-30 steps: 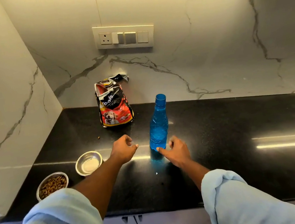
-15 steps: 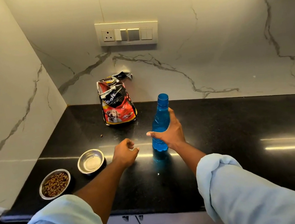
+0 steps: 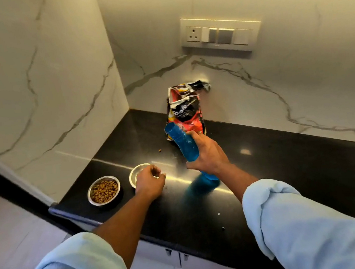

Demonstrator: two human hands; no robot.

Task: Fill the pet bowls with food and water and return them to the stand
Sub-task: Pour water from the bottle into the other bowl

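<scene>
Now my right hand (image 3: 209,156) is wrapped around the middle of the blue bottle (image 3: 184,143), which half a second ago stood upright on the black counter (image 3: 290,164) and a second ago I was only touching at its base. The bottle is tilted, its neck leaning up and away to the left of my grip, its bottom end showing below my wrist, close above the counter. My left hand (image 3: 150,180) has stayed loosely curled, gripping nothing that I can see, and it now covers the near rim of the plain bowl (image 3: 139,170); before, it hovered to the right of that bowl.

Counting: two steel bowls, both on the counter to the left of my grip. The farther-left one, the kibble bowl (image 3: 104,190), is full of brown pellets. One bottle. One food bag (image 3: 184,112) stands just beyond the bottle's neck, against the marble wall (image 3: 257,91). One stray pellet (image 3: 159,151) lies left of the bottle.
</scene>
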